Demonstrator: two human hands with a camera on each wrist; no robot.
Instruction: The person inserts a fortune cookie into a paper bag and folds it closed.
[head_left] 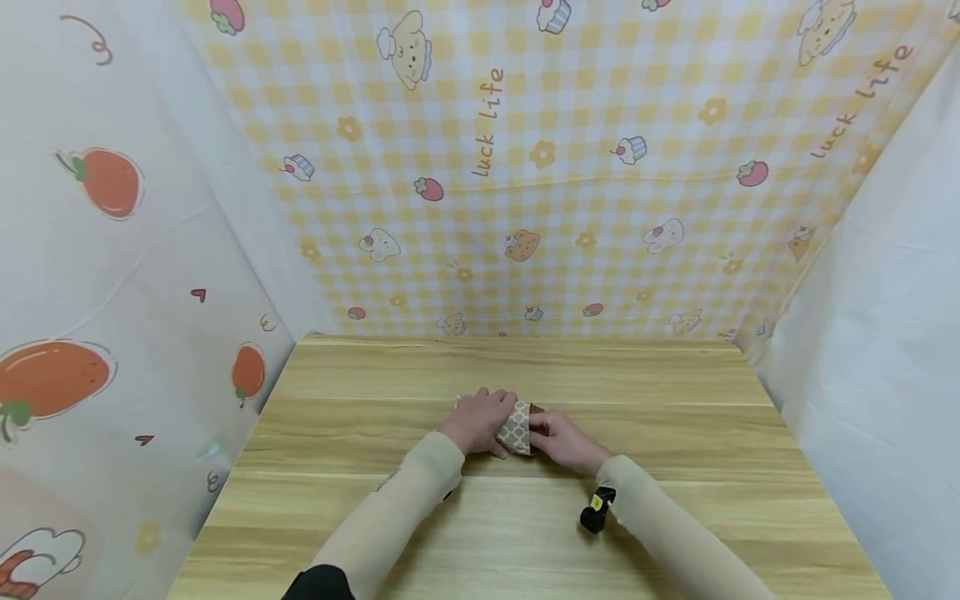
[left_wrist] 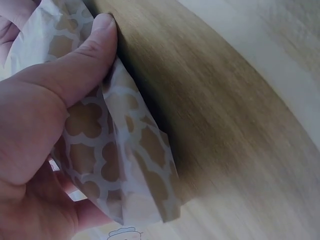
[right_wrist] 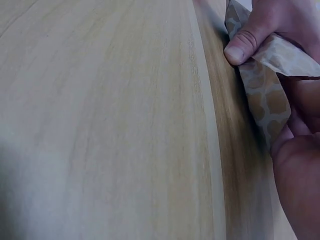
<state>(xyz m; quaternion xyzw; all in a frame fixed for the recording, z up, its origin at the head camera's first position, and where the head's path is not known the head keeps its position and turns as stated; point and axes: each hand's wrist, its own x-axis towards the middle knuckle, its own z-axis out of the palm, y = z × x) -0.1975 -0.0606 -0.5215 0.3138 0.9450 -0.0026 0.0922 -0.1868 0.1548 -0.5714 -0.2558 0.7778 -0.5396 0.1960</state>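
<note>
— Tan-and-white lattice print: that's the small folded paper packet [head_left: 516, 428], lying near the middle of the light wooden table [head_left: 675, 433]. Who has hold of it?

— Both hands. The left hand [head_left: 480, 419] grips its left side; the left wrist view shows the thumb [left_wrist: 75, 65] pressed flat over the patterned paper [left_wrist: 125, 165], with the other fingers curled underneath.

— And the right hand [head_left: 561, 439]?

— It pinches the packet's right side. In the right wrist view its thumb [right_wrist: 245, 45] presses on the fold of the paper [right_wrist: 265, 100], which sits just above the tabletop [right_wrist: 100, 125].

— Anything else nearby?

— A small black device with a yellow patch [head_left: 597, 509] strapped at the right wrist, over a beige sleeve [head_left: 675, 533]. Behind the table hangs a yellow checked cloth with cartoon prints [head_left: 570, 167].
</note>
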